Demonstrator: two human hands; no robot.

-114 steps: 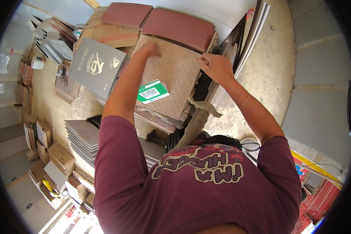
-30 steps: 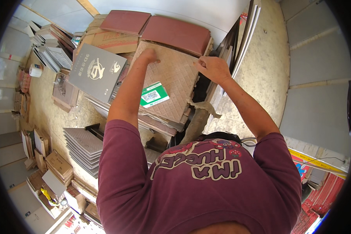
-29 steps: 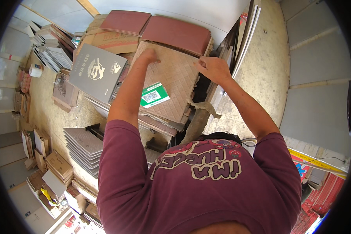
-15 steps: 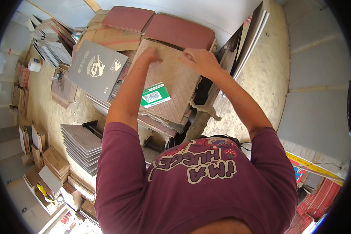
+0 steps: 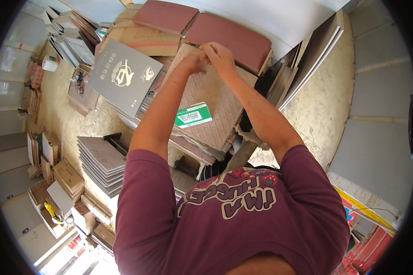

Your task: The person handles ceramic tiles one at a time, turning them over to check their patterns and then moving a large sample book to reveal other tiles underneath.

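My left hand (image 5: pixel 195 64) and my right hand (image 5: pixel 219 56) meet over the far end of a brown tile (image 5: pixel 215 89) with a grid-patterned face. The fingers of both are curled and drawn together at the tips. Anything between them is too small or hidden to name. A green and white card (image 5: pixel 193 115) with a printed square code lies flat on the tile, nearer to me. To the left of my left forearm rests a large grey sample book (image 5: pixel 124 78) with a pale emblem on its cover.
Dark red tiles (image 5: pixel 229 39) lie along the far wall beside a tan cardboard sheet (image 5: pixel 147 41). Tall panels (image 5: pixel 314 57) lean at the right. Stacked grey tiles (image 5: pixel 101 165) and cardboard boxes (image 5: pixel 69 178) stand on the floor at left.
My hands have come together; they were apart over the tile before. The right hand has moved left. The whole view has shifted slightly, so the surroundings appear farther right.
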